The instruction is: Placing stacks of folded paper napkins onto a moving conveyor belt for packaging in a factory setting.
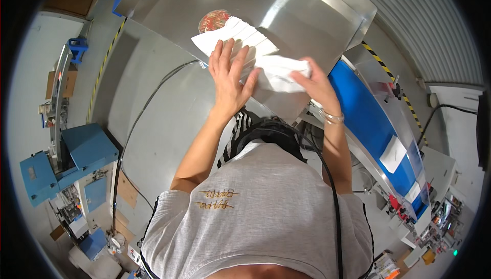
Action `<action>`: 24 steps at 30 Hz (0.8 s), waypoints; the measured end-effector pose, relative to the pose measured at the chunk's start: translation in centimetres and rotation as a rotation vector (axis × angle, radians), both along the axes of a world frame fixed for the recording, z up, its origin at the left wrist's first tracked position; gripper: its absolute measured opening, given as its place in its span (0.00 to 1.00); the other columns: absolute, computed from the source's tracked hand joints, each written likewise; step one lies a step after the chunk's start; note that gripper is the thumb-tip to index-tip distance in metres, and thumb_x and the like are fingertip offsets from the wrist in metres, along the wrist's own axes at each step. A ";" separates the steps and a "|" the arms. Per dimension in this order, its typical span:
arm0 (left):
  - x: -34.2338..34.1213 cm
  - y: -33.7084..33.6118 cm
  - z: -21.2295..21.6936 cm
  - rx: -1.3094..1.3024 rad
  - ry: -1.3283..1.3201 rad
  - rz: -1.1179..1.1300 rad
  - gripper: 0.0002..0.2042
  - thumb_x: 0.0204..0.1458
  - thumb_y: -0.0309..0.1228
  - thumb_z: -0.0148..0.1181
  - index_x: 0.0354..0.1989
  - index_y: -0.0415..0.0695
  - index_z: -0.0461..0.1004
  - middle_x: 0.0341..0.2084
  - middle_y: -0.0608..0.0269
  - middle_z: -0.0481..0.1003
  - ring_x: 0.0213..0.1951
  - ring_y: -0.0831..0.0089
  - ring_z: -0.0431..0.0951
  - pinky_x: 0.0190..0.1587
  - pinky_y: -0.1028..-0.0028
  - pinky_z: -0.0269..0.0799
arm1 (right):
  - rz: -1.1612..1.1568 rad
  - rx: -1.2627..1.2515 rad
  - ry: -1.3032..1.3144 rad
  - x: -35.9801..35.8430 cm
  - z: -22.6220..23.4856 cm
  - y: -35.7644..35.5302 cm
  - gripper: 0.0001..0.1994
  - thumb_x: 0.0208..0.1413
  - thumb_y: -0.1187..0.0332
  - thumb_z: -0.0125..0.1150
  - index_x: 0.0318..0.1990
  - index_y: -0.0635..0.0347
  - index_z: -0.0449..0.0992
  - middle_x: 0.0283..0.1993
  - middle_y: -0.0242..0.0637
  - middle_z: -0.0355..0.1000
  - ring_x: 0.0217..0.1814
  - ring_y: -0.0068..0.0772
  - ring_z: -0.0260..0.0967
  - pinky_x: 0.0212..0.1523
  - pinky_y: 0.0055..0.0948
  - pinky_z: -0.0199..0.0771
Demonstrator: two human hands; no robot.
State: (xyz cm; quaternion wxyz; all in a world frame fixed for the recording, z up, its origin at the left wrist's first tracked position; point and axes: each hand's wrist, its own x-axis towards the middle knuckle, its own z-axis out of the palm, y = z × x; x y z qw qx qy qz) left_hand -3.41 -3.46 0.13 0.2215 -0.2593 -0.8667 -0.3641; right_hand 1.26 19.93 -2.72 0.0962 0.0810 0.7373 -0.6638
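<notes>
A fanned row of flat white packets (254, 39) lies on the metal table near its front edge. My left hand (229, 74) rests on the near side of this row, its fingers stretched out and slightly apart. Beside it, to the right, my right hand (319, 85) grips a white packet (281, 73) by its right end, thumb on top. The packet's left end comes close to my left thumb. Motion blurs the right hand a little, and I cannot tell whether it holds one packet or several together.
A round red patterned disc (214, 21) sits just behind the row on the metal table (179, 3). To the right runs a blue conveyor belt (358, 102) carrying another white packet (393, 154). A black cable (148, 95) hangs left of the table. Blue machine boxes (89, 148) stand further left.
</notes>
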 end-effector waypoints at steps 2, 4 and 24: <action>-0.5 -0.3 -0.8 -0.090 0.040 0.036 0.20 0.44 0.24 0.65 0.48 0.49 0.76 0.58 0.55 0.65 0.64 0.51 0.59 0.62 0.53 0.53 | -0.397 -0.092 0.183 2.9 -2.1 2.0 0.18 0.60 0.65 0.59 0.53 0.67 0.67 0.45 0.36 0.73 0.47 0.22 0.68 0.49 0.24 0.70; -0.5 -0.4 -0.7 -0.089 0.047 0.046 0.18 0.45 0.23 0.65 0.47 0.48 0.77 0.56 0.56 0.68 0.62 0.52 0.61 0.61 0.55 0.56 | -0.688 0.185 -0.021 5.6 -2.9 5.3 0.19 0.65 0.60 0.51 0.54 0.68 0.68 0.51 0.42 0.72 0.51 0.29 0.69 0.52 0.31 0.69; -0.9 0.1 1.0 -0.041 0.010 -0.057 0.16 0.44 0.24 0.64 0.45 0.49 0.78 0.58 0.53 0.65 0.63 0.48 0.57 0.62 0.49 0.49 | 0.125 0.649 0.682 -2.9 -1.2 -1.4 0.21 0.52 0.68 0.66 0.53 0.57 0.68 0.58 0.37 0.66 0.55 0.33 0.66 0.55 0.32 0.67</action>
